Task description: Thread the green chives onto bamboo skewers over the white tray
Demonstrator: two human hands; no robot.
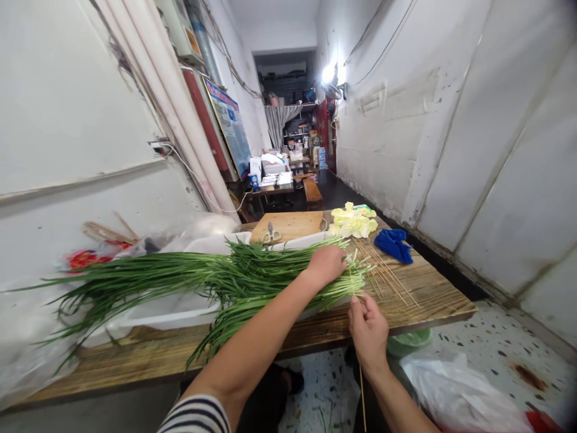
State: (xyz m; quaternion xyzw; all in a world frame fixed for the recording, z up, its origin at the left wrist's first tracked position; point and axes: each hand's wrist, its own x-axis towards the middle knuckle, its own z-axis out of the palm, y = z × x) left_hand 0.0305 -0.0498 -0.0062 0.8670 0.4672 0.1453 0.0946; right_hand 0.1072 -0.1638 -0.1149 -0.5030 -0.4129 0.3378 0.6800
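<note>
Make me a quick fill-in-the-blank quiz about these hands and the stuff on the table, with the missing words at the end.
1. The thin wooden skewer is held in the ____ hand.
2. The dark-and-white striped sleeve is on the ____ arm.
3. The long, thin leaves of the bunched stalks are coloured ____.
4. The crumpled fabric near the pale yellow leafy vegetable is coloured ____.

Missing words: right; left; green; blue.
</note>
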